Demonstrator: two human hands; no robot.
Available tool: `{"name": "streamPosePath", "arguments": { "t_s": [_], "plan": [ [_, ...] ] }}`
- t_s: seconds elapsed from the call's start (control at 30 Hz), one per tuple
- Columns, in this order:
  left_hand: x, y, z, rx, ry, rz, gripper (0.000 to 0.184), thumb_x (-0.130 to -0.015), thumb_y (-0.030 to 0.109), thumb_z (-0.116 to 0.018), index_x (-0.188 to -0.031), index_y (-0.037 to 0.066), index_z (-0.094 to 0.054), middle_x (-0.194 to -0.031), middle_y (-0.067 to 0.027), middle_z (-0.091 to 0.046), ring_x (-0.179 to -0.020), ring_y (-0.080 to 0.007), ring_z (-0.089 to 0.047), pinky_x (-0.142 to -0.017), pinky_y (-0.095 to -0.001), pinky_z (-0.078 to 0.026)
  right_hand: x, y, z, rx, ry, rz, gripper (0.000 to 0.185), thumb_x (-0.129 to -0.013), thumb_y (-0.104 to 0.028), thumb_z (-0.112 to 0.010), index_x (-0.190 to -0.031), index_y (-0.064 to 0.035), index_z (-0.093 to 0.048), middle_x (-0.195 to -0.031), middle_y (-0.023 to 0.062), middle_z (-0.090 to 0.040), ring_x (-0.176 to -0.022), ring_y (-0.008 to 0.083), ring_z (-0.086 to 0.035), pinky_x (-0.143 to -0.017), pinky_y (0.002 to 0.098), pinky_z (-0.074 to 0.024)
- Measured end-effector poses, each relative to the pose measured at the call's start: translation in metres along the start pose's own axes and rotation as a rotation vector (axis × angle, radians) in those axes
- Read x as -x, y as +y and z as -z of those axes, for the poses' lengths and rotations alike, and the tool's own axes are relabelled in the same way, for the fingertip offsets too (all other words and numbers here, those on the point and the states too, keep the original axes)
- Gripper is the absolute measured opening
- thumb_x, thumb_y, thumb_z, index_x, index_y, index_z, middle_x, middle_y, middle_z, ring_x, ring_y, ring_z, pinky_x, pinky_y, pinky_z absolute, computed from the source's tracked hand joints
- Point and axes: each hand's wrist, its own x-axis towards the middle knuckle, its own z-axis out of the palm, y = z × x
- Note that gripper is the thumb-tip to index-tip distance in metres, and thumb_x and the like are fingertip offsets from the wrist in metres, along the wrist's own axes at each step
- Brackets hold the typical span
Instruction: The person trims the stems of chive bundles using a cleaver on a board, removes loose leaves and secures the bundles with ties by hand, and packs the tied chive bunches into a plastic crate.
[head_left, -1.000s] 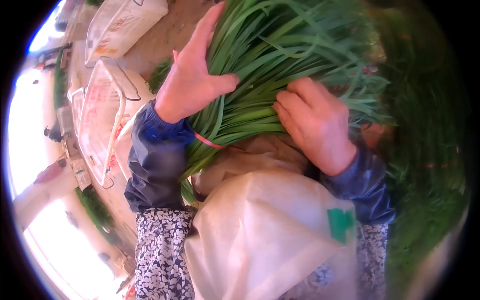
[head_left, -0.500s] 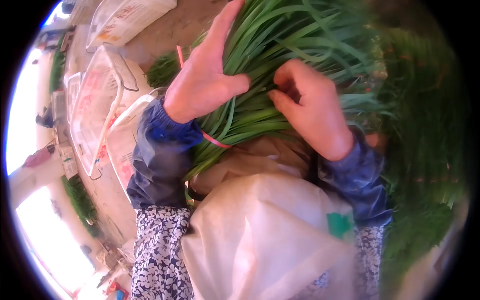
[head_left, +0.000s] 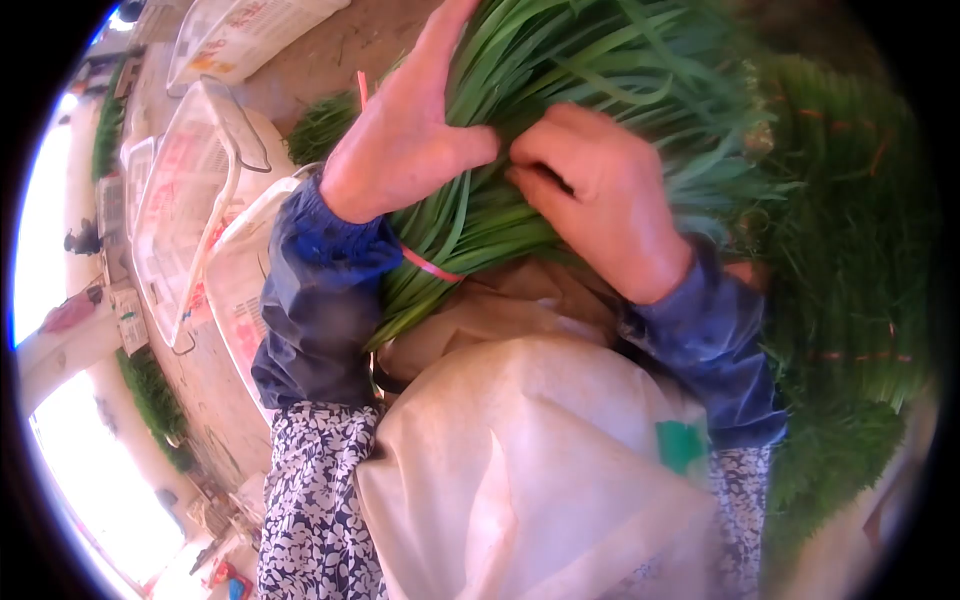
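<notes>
One green bunch point(head_left: 485, 215), pink band point(head_left: 432, 264) across it; my left hand point(head_left: 408, 142) spread against leaves, my right hand point(head_left: 608, 196) curled (whether pinching a leaf, cannot tell).

White crates point(head_left: 238, 42) on brown floor point(head_left: 325, 65)

Before the apron point(head_left: 540, 430), a bunch of leaves point(head_left: 570, 70) is spread, its near left end crossed by a band point(head_left: 430, 264). The left side of the bunch is partly covered by the left hand point(head_left: 405, 150); over its middle, the right hand point(head_left: 610, 190) is placed, near the left thumb. Farther left, crates point(head_left: 185, 190) are set out on the floor point(head_left: 300, 85). Between crates and left hand, a small heap point(head_left: 318, 130) is seen. The right side is filled by a large pile point(head_left: 850, 230).
</notes>
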Motion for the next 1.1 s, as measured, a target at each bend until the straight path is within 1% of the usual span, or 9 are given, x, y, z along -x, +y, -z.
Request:
{"name": "streamPosePath", "arguments": {
  "t_s": [0.17, 0.53, 0.63, 0.67, 0.73, 0.83, 0.87, 1.03, 1.1],
  "plan": [
    [-0.003, -0.026, 0.002, 0.016, 0.009, -0.105, 0.102, -0.066, -0.007, -0.065, -0.153, -0.003, -0.012, -0.148, -0.0179, -0.038, -0.138, -0.0222, -0.037, -0.114, -0.0328, -0.030, 0.000, -0.011, -0.007, 0.195, 0.023, 0.292, 0.014, -0.066, -0.005, -0.066, -0.074, -0.0084, -0.054, -0.073, 0.0070, -0.054, -0.074, 0.0273, -0.054, -0.068, 0.0398, -0.0429],
    [-0.015, -0.045, -0.002, 0.113, 0.008, 0.157, 0.100, -0.067, -0.005, -0.067, -0.155, 0.003, -0.019, -0.143, -0.0116, -0.047, -0.127, -0.0170, -0.049, -0.109, -0.0313, -0.036, 0.013, -0.058, -0.022, -0.478, -0.126, 0.435, 0.016, -0.068, 0.002, -0.064, -0.080, -0.0025, -0.054, -0.081, 0.0096, -0.057, -0.072, 0.0274, -0.059, -0.064, 0.0376, -0.0499],
    [-0.013, -0.058, -0.006, 0.237, 0.010, 0.064, 0.100, -0.067, -0.004, -0.069, -0.154, 0.002, -0.019, -0.142, -0.0112, -0.047, -0.129, -0.0169, -0.047, -0.110, -0.0306, -0.036, 0.012, -0.043, 0.052, -0.292, -0.528, 0.111, 0.017, -0.072, 0.002, -0.061, -0.087, -0.0036, -0.060, -0.087, 0.0120, -0.062, -0.069, 0.0276, -0.062, -0.061, 0.0360, -0.0514],
    [-0.014, -0.065, -0.009, 0.056, 0.089, -0.033, 0.099, -0.065, 0.007, -0.072, -0.151, 0.000, -0.025, -0.134, -0.0235, -0.054, -0.125, -0.0302, -0.054, -0.105, -0.0334, -0.041, 0.007, -0.037, 0.073, -0.007, -0.592, -0.087, 0.023, -0.072, -0.001, -0.065, -0.095, -0.0039, -0.063, -0.089, 0.0131, -0.064, -0.068, 0.0288, -0.063, -0.063, 0.0354, -0.0525],
    [-0.012, -0.058, -0.010, 0.038, 0.089, -0.018, 0.098, -0.064, 0.009, -0.073, -0.150, -0.001, -0.026, -0.128, -0.0248, -0.058, -0.121, -0.0329, -0.057, -0.103, -0.0349, -0.042, 0.006, -0.022, 0.073, 0.310, -0.178, -0.067, 0.041, -0.074, 0.002, -0.069, -0.114, -0.0015, -0.062, -0.087, 0.0118, -0.064, -0.066, 0.0227, -0.061, -0.060, 0.0316, -0.0509],
    [-0.013, -0.056, -0.012, -0.012, 0.129, -0.061, 0.096, -0.063, 0.015, -0.075, -0.147, -0.001, -0.031, -0.114, -0.0280, -0.064, -0.110, -0.0409, -0.061, -0.096, -0.0400, -0.046, -0.011, -0.012, 0.039, 0.085, 0.072, -0.090, 0.039, -0.079, 0.001, -0.070, -0.118, -0.0014, -0.062, -0.085, 0.0091, -0.062, -0.064, 0.0150, -0.058, -0.058, 0.0278, -0.0484],
    [-0.012, -0.054, -0.011, -0.127, 0.137, -0.060, 0.096, -0.063, 0.017, -0.075, -0.147, -0.001, -0.032, -0.112, -0.0284, -0.064, -0.109, -0.0415, -0.061, -0.095, -0.0411, -0.047, -0.017, -0.009, 0.028, 0.159, 0.088, -0.071, 0.030, -0.081, -0.013, -0.070, -0.108, -0.0025, -0.061, -0.090, 0.0159, -0.064, -0.075, 0.0353, -0.064, -0.064, 0.0407, -0.0515],
    [-0.009, -0.051, -0.014, -0.209, 0.137, -0.013, 0.103, -0.062, 0.021, -0.077, -0.150, 0.002, -0.026, -0.100, -0.0283, -0.066, -0.102, -0.0427, -0.064, -0.090, -0.0421, -0.047, -0.026, 0.000, -0.001, 0.074, 0.125, -0.110, 0.021, -0.078, -0.015, -0.075, -0.088, -0.0029, -0.061, -0.079, 0.0127, -0.065, -0.067, 0.0325, -0.064, -0.058, 0.0403, -0.0505],
    [-0.008, -0.048, -0.012, -0.163, 0.101, 0.016, 0.106, -0.062, 0.020, -0.079, -0.151, 0.003, -0.024, -0.101, -0.0279, -0.066, -0.102, -0.0415, -0.064, -0.092, -0.0400, -0.046, -0.029, 0.001, -0.006, -0.224, 0.074, -0.338, 0.019, -0.078, -0.010, -0.075, -0.088, -0.0026, -0.061, -0.076, 0.0124, -0.065, -0.061, 0.0257, -0.064, -0.056, 0.0357, -0.0499]
  ]
}}
